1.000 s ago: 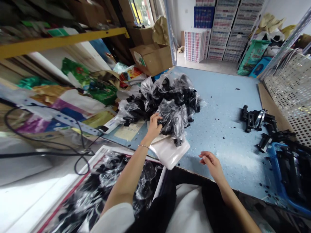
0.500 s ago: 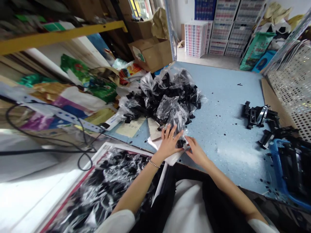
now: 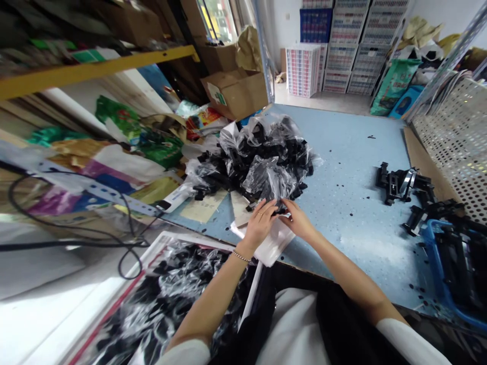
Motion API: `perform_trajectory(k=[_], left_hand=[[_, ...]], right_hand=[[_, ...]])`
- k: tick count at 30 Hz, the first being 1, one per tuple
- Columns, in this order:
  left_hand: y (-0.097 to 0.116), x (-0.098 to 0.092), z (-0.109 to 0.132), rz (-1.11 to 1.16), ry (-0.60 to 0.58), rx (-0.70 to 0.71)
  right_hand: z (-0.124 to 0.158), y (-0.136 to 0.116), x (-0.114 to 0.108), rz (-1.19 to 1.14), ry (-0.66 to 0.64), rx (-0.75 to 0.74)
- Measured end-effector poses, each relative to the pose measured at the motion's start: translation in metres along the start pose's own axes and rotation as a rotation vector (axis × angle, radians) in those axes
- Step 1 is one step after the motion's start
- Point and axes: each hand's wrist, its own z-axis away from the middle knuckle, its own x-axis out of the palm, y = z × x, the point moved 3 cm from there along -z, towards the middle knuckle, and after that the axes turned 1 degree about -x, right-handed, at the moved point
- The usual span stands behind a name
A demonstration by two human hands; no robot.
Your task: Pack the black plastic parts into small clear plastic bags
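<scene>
My left hand (image 3: 259, 225) and my right hand (image 3: 299, 219) meet at the near edge of the pile. Between them is a clear plastic bag (image 3: 274, 182) with black plastic parts in it, and the fingers of both hands are closed at its near end. The fingertips partly hide what they grip. Under my hands lies a stack of flat white plastic bags (image 3: 272, 248) at the table edge. The pile of bagged black parts (image 3: 238, 165) spreads just beyond.
Loose black parts (image 3: 395, 182) lie on the blue table (image 3: 342, 147) at the right, near a blue basket (image 3: 437, 268) of similar parts. A white-rimmed crate (image 3: 163, 235) of bagged parts stands at lower left. Black cables (image 3: 129, 243) hang beside it. A cardboard box (image 3: 243, 96) stands behind.
Both hands have moved slightly away from me, toward the pile, with the bagged black part. More of the white bag stack now shows. The view has tilted up a little.
</scene>
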Motion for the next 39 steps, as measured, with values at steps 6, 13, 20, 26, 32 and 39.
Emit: perform_trajectory(k=[6, 13, 20, 26, 32, 39], left_hand=[[-0.019, 0.005, -0.061, 0.004, -0.084, -0.011], [-0.007, 0.069, -0.126, -0.080, -0.413, 0.042], [0.017, 0.085, -0.134, -0.202, -0.531, -0.101], [0.009, 0.079, -0.126, -0.197, -0.394, -0.166], [0.051, 0.094, -0.126, -0.084, -0.307, -0.005], [0.128, 0.176, -0.155, -0.024, -0.685, 0.084]], right_hand=[[-0.011, -0.005, -0.010, -0.079, 0.137, 0.022], [0.014, 0.026, -0.025, -0.149, 0.248, 0.157], [0.077, 0.059, -0.069, -0.100, 0.303, 0.318], [0.118, 0.072, -0.118, 0.027, 0.368, 0.343], [0.091, 0.079, -0.267, 0.343, 0.552, 0.381], [0.062, 0.102, -0.461, 0.779, 0.624, 1.122]])
